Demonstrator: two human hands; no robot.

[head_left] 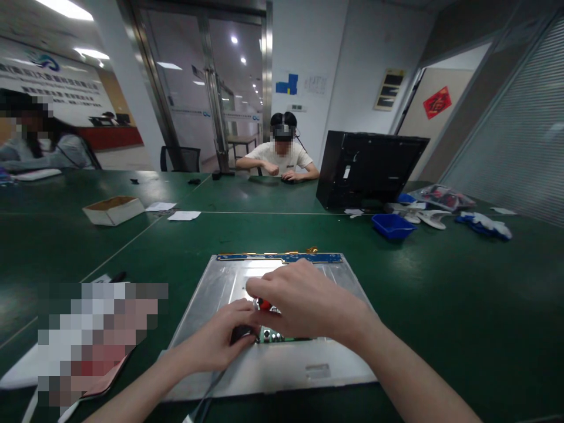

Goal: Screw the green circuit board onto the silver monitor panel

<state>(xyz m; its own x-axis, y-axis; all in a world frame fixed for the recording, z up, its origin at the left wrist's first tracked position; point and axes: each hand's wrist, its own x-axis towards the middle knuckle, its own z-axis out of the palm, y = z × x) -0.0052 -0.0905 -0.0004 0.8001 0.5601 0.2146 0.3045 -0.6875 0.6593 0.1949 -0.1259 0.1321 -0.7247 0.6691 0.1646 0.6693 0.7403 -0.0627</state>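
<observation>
A flat silver metal panel, the back of a screen, lies on the green table in front of me. A blue circuit strip runs along its far edge. A small green circuit board sits near the panel's middle. My right hand hovers over that board, pinching a small red-tipped tool. My left hand rests beside it, fingers closed on a dark plug whose cable trails toward me.
A black monitor casing stands at the back right, with a blue tray and gloves beside it. A cardboard box and papers lie at the left. One person sits across the table, another at the far left.
</observation>
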